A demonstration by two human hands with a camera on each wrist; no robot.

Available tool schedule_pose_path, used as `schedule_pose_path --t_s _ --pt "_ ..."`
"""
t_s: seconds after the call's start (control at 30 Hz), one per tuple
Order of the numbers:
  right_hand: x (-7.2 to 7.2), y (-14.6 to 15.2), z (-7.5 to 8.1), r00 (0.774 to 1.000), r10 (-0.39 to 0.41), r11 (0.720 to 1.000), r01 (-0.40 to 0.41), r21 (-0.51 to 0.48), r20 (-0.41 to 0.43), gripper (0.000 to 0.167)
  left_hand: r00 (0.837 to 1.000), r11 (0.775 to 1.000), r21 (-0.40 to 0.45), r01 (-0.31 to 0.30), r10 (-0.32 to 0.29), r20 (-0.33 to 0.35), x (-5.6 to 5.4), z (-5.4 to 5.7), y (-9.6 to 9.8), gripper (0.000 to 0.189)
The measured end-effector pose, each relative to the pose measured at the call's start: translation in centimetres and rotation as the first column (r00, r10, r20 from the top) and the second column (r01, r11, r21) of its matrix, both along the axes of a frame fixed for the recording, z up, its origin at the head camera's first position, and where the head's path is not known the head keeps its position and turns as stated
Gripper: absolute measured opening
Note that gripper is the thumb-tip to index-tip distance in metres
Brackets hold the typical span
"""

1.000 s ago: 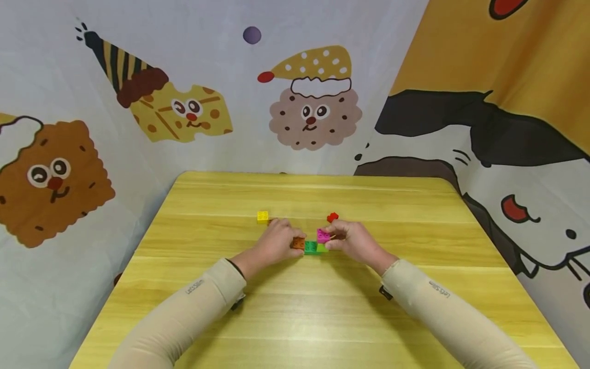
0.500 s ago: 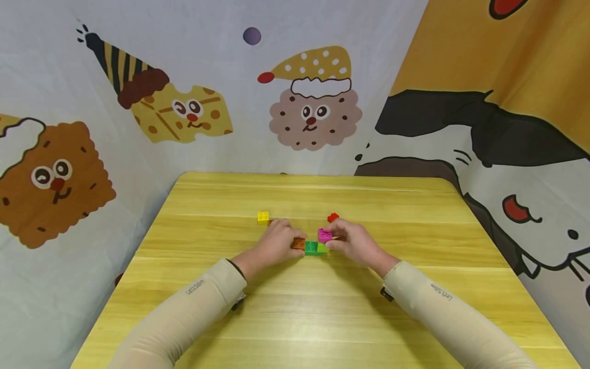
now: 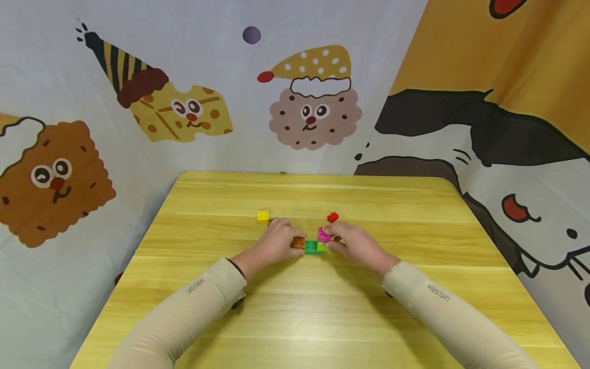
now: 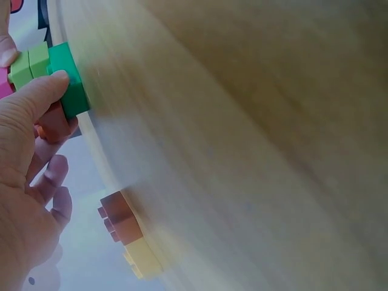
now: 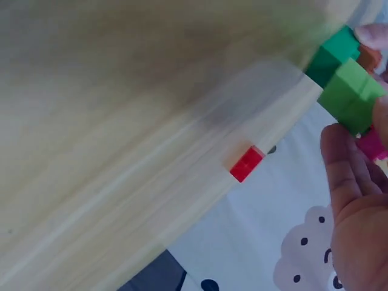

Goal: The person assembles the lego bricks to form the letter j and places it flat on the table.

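Note:
My left hand (image 3: 274,241) pinches a brown brick (image 3: 298,243) at the left end of a small build. The brown brick sits on a green brick (image 3: 311,247), and the left thumb presses on the green one in the left wrist view. Two stacked light green bricks (image 4: 29,65) rise from its other end. On top of these is a pink brick (image 3: 323,234), which my right hand (image 3: 359,246) grips between thumb and fingers. In the right wrist view the light green bricks (image 5: 351,96) show clearly, while the pink brick (image 5: 371,144) is partly hidden by the hand.
A yellow brick (image 3: 262,216) stands behind the left hand, with another brown brick (image 4: 121,217) beside it. A small red brick (image 3: 333,217) lies behind the right hand. The wooden table (image 3: 295,318) ends at a cartoon-printed cloth (image 3: 207,159).
The right wrist has turned slightly, and the pink brick has shifted a little to the right since the first frame. The left hand stays in place.

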State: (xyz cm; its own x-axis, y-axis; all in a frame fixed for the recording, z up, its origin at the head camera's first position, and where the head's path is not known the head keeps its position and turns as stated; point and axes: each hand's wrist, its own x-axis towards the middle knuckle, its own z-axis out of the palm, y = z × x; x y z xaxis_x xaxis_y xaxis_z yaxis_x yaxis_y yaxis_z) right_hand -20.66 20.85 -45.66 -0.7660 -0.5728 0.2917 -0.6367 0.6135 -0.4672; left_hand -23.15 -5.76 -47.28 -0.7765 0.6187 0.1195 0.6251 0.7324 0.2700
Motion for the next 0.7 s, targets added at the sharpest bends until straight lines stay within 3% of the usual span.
schedule_pose_path --t_s 0.27,0.7 --pt "-0.1 0.1 -0.4 0.999 0.028 0.998 -0.027 -0.054 0.018 0.027 1.0 1.0 0.003 -0.004 0.004 -0.008 0.1 0.0 0.0 0.043" --pt "-0.4 0.5 -1.1 0.998 0.038 0.999 -0.037 -0.019 0.041 0.031 1.0 1.0 0.01 -0.012 0.012 0.004 0.0 -0.1 0.0 0.043"
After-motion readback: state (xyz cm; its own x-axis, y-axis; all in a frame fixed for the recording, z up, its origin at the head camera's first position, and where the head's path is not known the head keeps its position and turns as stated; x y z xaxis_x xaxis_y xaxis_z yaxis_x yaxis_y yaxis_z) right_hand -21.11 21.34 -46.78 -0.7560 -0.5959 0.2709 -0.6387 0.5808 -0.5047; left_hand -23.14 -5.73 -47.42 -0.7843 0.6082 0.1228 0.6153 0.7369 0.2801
